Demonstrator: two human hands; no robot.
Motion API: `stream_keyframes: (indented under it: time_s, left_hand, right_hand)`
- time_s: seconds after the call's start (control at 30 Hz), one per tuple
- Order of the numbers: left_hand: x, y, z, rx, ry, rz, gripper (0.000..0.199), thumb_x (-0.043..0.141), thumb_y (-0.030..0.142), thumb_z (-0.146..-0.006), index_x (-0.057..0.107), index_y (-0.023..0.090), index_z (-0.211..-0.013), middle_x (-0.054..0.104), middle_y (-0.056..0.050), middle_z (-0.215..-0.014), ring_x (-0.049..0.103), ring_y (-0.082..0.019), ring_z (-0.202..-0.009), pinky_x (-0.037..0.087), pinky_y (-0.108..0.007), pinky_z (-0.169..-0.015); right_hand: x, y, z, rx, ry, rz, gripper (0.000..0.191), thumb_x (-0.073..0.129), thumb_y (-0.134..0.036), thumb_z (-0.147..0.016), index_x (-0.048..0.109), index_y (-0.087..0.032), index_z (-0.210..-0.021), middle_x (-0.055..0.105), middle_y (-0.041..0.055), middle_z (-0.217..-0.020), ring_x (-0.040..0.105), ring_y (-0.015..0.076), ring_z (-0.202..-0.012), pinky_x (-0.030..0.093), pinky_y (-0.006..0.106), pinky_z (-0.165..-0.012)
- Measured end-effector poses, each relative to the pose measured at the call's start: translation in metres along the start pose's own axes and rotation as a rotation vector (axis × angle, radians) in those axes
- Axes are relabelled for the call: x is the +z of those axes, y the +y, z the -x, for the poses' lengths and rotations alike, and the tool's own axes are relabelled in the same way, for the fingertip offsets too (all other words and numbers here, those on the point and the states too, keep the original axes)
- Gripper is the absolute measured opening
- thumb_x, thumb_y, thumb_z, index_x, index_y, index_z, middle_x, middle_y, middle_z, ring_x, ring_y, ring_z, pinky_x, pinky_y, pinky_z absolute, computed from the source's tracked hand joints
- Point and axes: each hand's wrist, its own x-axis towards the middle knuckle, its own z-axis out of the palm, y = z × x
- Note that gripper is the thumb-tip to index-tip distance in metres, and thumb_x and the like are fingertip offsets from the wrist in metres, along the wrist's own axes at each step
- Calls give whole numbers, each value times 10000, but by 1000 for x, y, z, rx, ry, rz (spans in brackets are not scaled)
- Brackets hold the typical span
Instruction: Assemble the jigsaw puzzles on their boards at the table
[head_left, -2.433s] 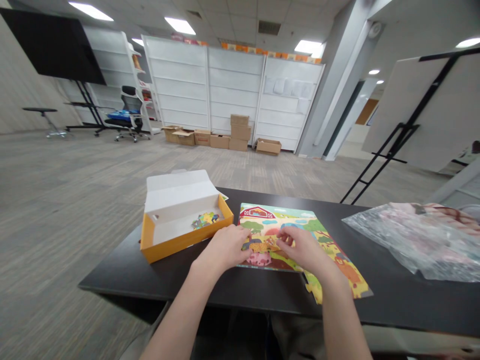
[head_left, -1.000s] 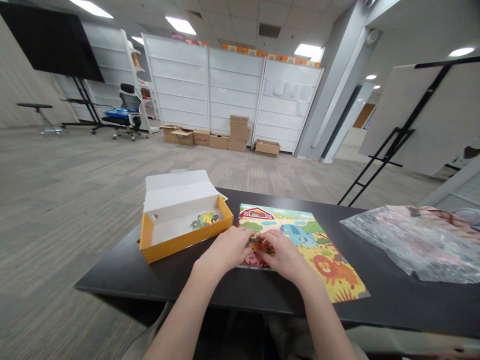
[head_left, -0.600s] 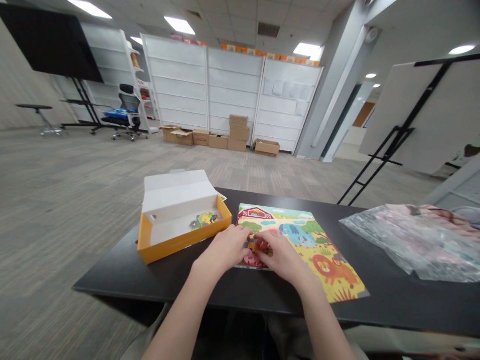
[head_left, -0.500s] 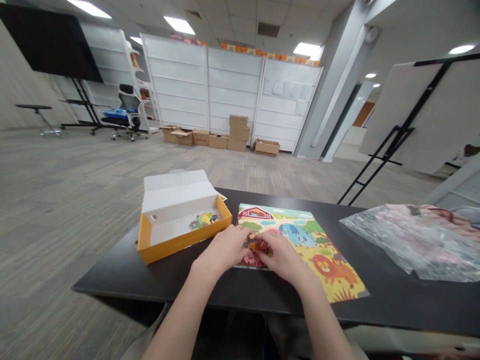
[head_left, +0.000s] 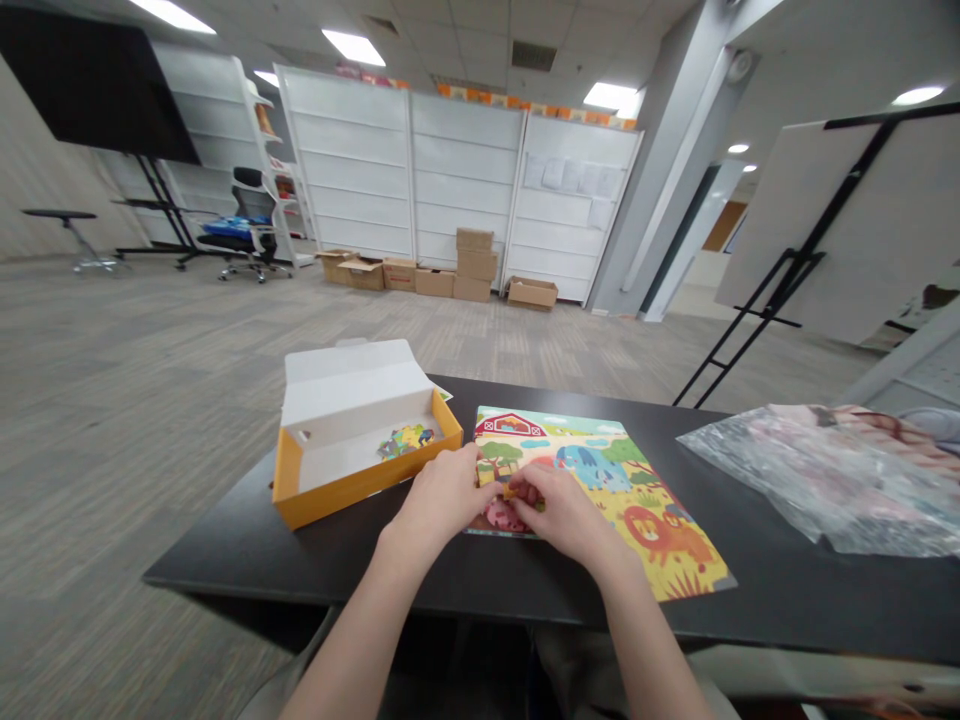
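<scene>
A colourful animal puzzle board (head_left: 592, 468) lies on the black table, with a red barn, blue elephants and orange lions on it. My right hand (head_left: 551, 498) is over its left part, thumb and fingers pinched on a small yellow-orange piece (head_left: 511, 492). Beside it, my left hand (head_left: 450, 490) rests at the board's left edge, fingers apart, its thumb reaching close to that piece. To the left stands an open yellow box (head_left: 367, 487) with a white lid; several puzzle pieces (head_left: 406, 441) lie inside at its right end.
A clear plastic bag (head_left: 832, 480) with pinkish contents lies at the table's right. The table's (head_left: 217, 535) left edge is past the box. Beyond it are carpeted floor, cardboard boxes (head_left: 474, 265), white shelving, a chair and a whiteboard on a black stand (head_left: 780, 290).
My left thumb and fingers have drawn back slightly from the board's middle, showing more of the tree picture. My right hand has stayed nearly in place.
</scene>
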Motion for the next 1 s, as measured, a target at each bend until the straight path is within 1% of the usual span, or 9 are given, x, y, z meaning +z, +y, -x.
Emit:
stream_keyframes:
  time_s: [0.1, 0.2, 0.37, 0.43, 0.6, 0.7, 0.8, 0.87, 1.0]
  left_hand:
    - [-1, -2, -1, -38, 20, 40, 316, 628, 386, -877, 669, 179, -1113, 765, -112, -919, 734, -276, -903, 521, -322, -755]
    - [2, -5, -5, -42, 30, 127, 323, 656, 364, -859, 674, 164, -1112, 773, -114, -914, 740, -272, -896, 530, -319, -751]
    - [16, -21, -16, -14, 37, 333, 317, 693, 303, -830, 648, 152, -1105, 774, -70, -842, 744, -226, -807, 563, -305, -728]
    - [22, -27, -20, 9, 52, 395, 323, 717, 259, -796, 640, 160, -1094, 774, -58, -892, 740, -206, -790, 581, -306, -733]
    - [22, -28, -22, 46, 74, 439, 338, 749, 189, -728, 641, 169, -1048, 739, -96, -1144, 738, -217, -903, 600, -315, -785]
    - [18, -23, -20, 30, 10, 495, 403, 736, 172, -732, 612, 151, -1116, 743, -105, -1094, 742, -208, -846, 599, -307, -740]
    - [16, -20, -20, 24, -77, 574, 421, 685, 138, -750, 571, 148, -1156, 749, -69, -970, 729, -175, -706, 582, -282, -651]
    - [18, -20, -21, 41, -64, 564, 408, 654, 112, -746, 565, 160, -1141, 742, -43, -929, 712, -156, -658, 566, -268, -626]
    - [23, -20, -24, 72, 7, 478, 332, 625, 92, -727, 590, 176, -1046, 711, -14, -865, 691, -147, -661, 541, -253, -623]
  right_hand:
    - [0, 0, 0, 2, 0, -1, 144, 597, -99, -835, 670, -210, -891, 639, -3, -756, 561, 146, -670, 400, 260, -621]
    - [1, 1, 0, 2, -2, 1, 145, 590, -88, -830, 663, -211, -855, 632, -6, -753, 558, 143, -672, 394, 255, -618]
    - [4, 2, 1, -5, -12, 2, 148, 595, -80, -830, 649, -215, -801, 627, -3, -775, 562, 143, -695, 403, 250, -628]
    - [4, 2, 1, -8, -11, -2, 147, 601, -75, -824, 640, -214, -798, 630, 0, -797, 569, 144, -713, 411, 250, -638]
    - [4, 2, 1, -14, -15, -11, 146, 596, -74, -827, 632, -214, -807, 630, 7, -844, 585, 151, -750, 437, 260, -671]
    - [3, 4, 0, -29, -5, -9, 158, 610, -80, -823, 648, -219, -889, 644, 28, -955, 613, 176, -862, 474, 291, -756]
    - [2, 6, 0, -33, 6, -21, 273, 647, -110, -821, 648, -234, -1065, 639, 54, -1110, 619, 205, -1019, 492, 341, -895]
    - [2, 7, 0, -22, 9, -22, 350, 663, -140, -828, 625, -240, -1162, 623, 70, -1199, 603, 222, -1108, 482, 370, -968]
    - [2, 12, 1, 17, 52, 58, 468, 705, -203, -813, 585, -224, -1266, 599, 107, -1315, 534, 282, -1241, 425, 452, -1071]
